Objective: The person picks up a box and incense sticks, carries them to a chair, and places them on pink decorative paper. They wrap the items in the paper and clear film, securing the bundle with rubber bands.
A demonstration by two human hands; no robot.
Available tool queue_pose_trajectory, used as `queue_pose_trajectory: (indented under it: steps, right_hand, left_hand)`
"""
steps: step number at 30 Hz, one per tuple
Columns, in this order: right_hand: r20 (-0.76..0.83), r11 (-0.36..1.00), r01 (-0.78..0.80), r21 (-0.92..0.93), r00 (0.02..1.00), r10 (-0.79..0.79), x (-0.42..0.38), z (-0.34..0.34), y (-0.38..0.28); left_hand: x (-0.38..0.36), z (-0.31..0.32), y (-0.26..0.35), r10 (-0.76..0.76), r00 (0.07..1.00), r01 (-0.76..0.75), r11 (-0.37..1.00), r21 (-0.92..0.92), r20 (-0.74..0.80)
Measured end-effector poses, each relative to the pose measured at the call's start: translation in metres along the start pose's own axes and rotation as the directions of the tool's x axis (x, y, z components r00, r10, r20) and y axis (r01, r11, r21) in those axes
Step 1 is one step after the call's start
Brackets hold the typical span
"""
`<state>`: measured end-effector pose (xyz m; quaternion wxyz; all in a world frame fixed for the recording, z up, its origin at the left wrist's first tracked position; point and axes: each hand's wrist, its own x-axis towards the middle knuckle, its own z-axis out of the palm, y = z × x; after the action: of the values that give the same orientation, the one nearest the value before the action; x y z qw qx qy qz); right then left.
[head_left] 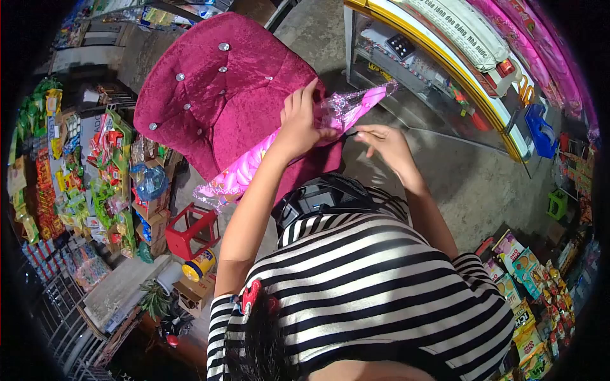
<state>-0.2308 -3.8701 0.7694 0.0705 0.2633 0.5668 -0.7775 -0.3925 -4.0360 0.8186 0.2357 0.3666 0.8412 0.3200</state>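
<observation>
A long pink bundle in shiny clear plastic wrap point(248, 170) lies slantwise across the seat of the magenta velvet chair point(238, 105). My left hand point(300, 127) lies over the middle of this bundle, gripping it, with its fingers pointing away from me and the thumb toward the right. Crinkled plastic shows at both ends of the wrap. Just right of the bundle, my right hand point(386, 145) has thumb and forefinger pinched together. Something small and dark is at those fingertips, too small to name. The bundle's middle is partly hidden by my left hand and forearm.
A glass display case point(432, 117) with a yellow edge stands at the right, with pink packets point(527, 38) and orange-handled scissors point(525, 92) on top. Snack racks point(95, 159) line the left, near a red stool point(192, 232). More snack packs point(527, 305) are at lower right.
</observation>
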Motion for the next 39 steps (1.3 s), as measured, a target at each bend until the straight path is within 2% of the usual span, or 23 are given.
queue_pose_trajectory:
  steps: [1, 2, 4, 7, 8, 9, 11, 15, 17, 21, 25, 29, 31, 32, 33, 36, 38, 39]
  right_hand:
    - [-0.098, 0.988, 0.024, -0.153, 0.994, -0.040, 0.010, -0.006, 0.017]
    - [-0.097, 0.989, 0.025, -0.149, 0.995, -0.039, 0.023, -0.006, 0.030]
    - [0.003, 0.994, 0.066, 0.092, 0.998, -0.067, 0.045, -0.007, 0.047]
    - [-0.034, 0.992, -0.003, 0.125, 0.999, 0.008, 0.060, 0.010, 0.017]
    - [-0.056, 0.978, 0.031, 0.207, 0.998, -0.020, 0.070, 0.014, 0.022]
    - [-0.056, 0.977, 0.031, 0.211, 0.998, -0.020, 0.078, 0.015, 0.025]
    - [-0.019, 0.966, -0.028, 0.256, 0.999, 0.033, 0.088, 0.016, 0.028]
    - [0.013, 0.908, 0.034, 0.417, 0.999, -0.044, 0.094, 0.019, 0.034]
    - [0.003, 0.907, 0.046, 0.419, 0.999, -0.053, 0.091, 0.023, 0.032]
    - [-0.009, 0.947, 0.100, 0.304, 0.995, -0.102, 0.089, 0.022, 0.031]
    - [-0.023, 0.964, 0.159, 0.214, 0.987, -0.158, 0.081, 0.020, 0.031]
    - [-0.074, 0.927, 0.141, 0.349, 0.990, -0.122, 0.076, 0.006, 0.045]
    - [0.069, 0.968, 0.094, 0.231, 0.991, -0.113, 0.072, 0.001, 0.049]
    - [0.070, 0.986, 0.027, 0.164, 0.997, -0.039, 0.067, 0.005, 0.048]
    - [0.083, 0.961, 0.074, 0.268, 0.992, -0.100, 0.066, 0.017, 0.048]
    - [0.050, 0.930, 0.088, 0.358, 0.992, -0.113, 0.062, 0.046, 0.034]
    - [-0.021, 0.851, 0.004, 0.525, 1.000, 0.008, 0.057, 0.059, 0.014]
    - [-0.020, 0.852, 0.006, 0.523, 1.000, 0.005, 0.060, 0.065, 0.014]
  left_hand:
    - [-0.001, -0.001, 0.000, 0.009, 0.999, 0.000, 0.981, 0.192, -0.046]
    - [0.000, 0.006, -0.012, -0.064, 0.997, 0.051, 0.975, 0.218, 0.053]
    - [-0.001, 0.014, -0.016, -0.073, 0.996, 0.060, 0.967, 0.249, 0.044]
    - [-0.001, 0.026, -0.017, -0.047, 0.999, 0.043, 0.950, 0.311, 0.006]
    - [0.001, 0.032, -0.022, 0.006, 0.999, 0.005, 0.954, 0.300, -0.034]
    - [0.004, 0.037, -0.026, 0.058, 0.996, -0.035, 0.956, 0.290, -0.072]
    - [0.006, 0.041, -0.028, 0.119, 0.986, -0.074, 0.938, 0.338, -0.113]
    - [0.009, 0.040, -0.023, 0.132, 0.978, -0.063, 0.923, 0.380, -0.159]
    - [0.011, 0.043, -0.022, 0.104, 0.984, -0.027, 0.894, 0.448, -0.148]
    - [0.015, 0.049, -0.023, 0.113, 0.984, -0.032, 0.869, 0.494, -0.135]
    - [0.015, 0.048, -0.026, 0.129, 0.983, -0.054, 0.882, 0.469, -0.130]
    - [0.016, 0.046, -0.031, 0.134, 0.980, -0.062, 0.906, 0.418, -0.146]
    - [0.016, 0.046, -0.032, 0.129, 0.981, -0.059, 0.912, 0.406, -0.147]
    - [0.016, 0.046, -0.031, 0.141, 0.979, -0.069, 0.907, 0.416, -0.145]
    - [0.015, 0.046, -0.031, 0.152, 0.978, -0.078, 0.901, 0.426, -0.142]
    - [0.014, 0.047, -0.028, 0.158, 0.978, -0.081, 0.888, 0.452, -0.136]
    - [0.013, 0.051, -0.029, 0.158, 0.978, -0.075, 0.875, 0.478, -0.135]
    - [0.014, 0.052, -0.029, 0.165, 0.977, -0.074, 0.861, 0.504, -0.138]
